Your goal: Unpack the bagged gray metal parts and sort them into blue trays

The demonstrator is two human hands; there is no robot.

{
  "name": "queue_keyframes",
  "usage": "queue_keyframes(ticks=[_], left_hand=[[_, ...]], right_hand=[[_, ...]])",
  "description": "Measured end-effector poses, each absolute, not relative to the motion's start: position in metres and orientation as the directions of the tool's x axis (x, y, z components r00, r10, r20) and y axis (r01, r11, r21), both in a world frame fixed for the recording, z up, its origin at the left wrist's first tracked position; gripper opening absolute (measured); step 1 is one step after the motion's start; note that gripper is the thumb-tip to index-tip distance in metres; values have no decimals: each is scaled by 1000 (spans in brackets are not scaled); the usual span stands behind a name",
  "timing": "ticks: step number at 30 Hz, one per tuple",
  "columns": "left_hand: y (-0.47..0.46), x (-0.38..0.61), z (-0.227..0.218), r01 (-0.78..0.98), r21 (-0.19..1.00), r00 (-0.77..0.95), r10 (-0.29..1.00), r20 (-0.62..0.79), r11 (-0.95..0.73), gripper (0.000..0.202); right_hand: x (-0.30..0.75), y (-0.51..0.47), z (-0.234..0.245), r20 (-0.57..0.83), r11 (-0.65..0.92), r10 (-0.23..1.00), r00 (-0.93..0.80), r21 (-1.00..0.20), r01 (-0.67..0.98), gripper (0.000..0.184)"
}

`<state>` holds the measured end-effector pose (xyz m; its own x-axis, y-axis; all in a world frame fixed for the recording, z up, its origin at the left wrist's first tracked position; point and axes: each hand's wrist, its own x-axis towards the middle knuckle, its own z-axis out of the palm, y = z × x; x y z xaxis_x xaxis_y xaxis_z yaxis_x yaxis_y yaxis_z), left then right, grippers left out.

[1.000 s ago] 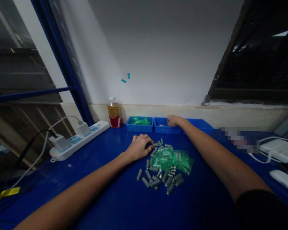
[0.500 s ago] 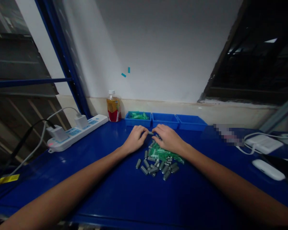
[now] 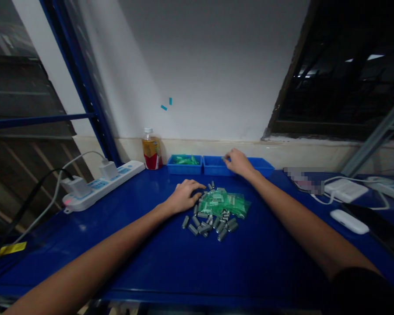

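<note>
A pile of small green plastic bags (image 3: pixel 223 202) lies on the blue table (image 3: pixel 170 262), with several small grey cylinders (image 3: pixel 206 224) scattered at its near side. My left hand (image 3: pixel 183 197) rests at the pile's left edge, fingers curled loosely on the cylinders there. My right hand (image 3: pixel 235 161) reaches to the middle blue bin (image 3: pixel 213 166) at the back, fingers pinched on a small grey piece over the bin. The left blue bin (image 3: pixel 184 164) holds green bags.
A drink bottle (image 3: pixel 150 149) stands left of the bins by the wall. A white power strip (image 3: pixel 101 184) with chargers and cables lies at the left. White devices and cables (image 3: pixel 347 192) sit at the right, with a third blue bin (image 3: pixel 262 165) behind.
My right hand has left the pile, where it met my left hand half a second ago, and moved back to the middle bin. My left hand has stayed at the pile.
</note>
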<state>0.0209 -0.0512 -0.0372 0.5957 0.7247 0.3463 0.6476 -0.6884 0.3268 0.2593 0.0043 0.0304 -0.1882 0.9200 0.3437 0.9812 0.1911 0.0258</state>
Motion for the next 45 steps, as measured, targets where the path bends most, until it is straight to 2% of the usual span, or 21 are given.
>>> queue_keyframes(ticks=[3,7,11,15,19,22,24,27,29,31,37,45], left_hand=[[-53,20,-37,658,277,630,714,307,-700,23],[-55,21,-35,709,251,582,748,318,-659,14],[-54,19,-35,744,241,545,774,322,-623,14],[-54,17,-36,696,232,606,729,317,-680,26],[-55,17,-35,686,203,624,708,329,-699,21],[-55,19,-36,694,196,610,711,350,-692,21],[-55,19,-37,693,198,607,709,359,-693,24],[-53,20,-38,691,216,600,714,362,-690,21],[-52,20,-39,678,234,599,709,372,-697,18],[-51,21,-38,652,285,582,704,407,-703,16],[-60,29,-24,411,606,427,731,532,-681,7],[-73,37,-23,243,712,479,720,502,-658,12]], right_hand=[[277,42,40,251,126,960,-128,22,992,27],[277,68,38,112,74,991,-75,16,997,24],[267,80,31,25,-56,998,55,24,998,32],[259,85,26,42,-113,993,111,55,992,38],[253,76,29,80,-89,993,84,54,995,34],[248,51,31,143,-90,986,84,34,995,41],[242,22,27,253,-13,968,9,14,1000,42],[230,-29,12,446,326,846,-292,1,945,33],[222,-59,1,470,474,774,-425,17,880,26],[216,-77,-8,496,547,723,-481,15,837,21],[214,-93,-14,599,597,616,-511,68,799,18],[213,-106,-11,641,600,564,-522,117,792,15]])
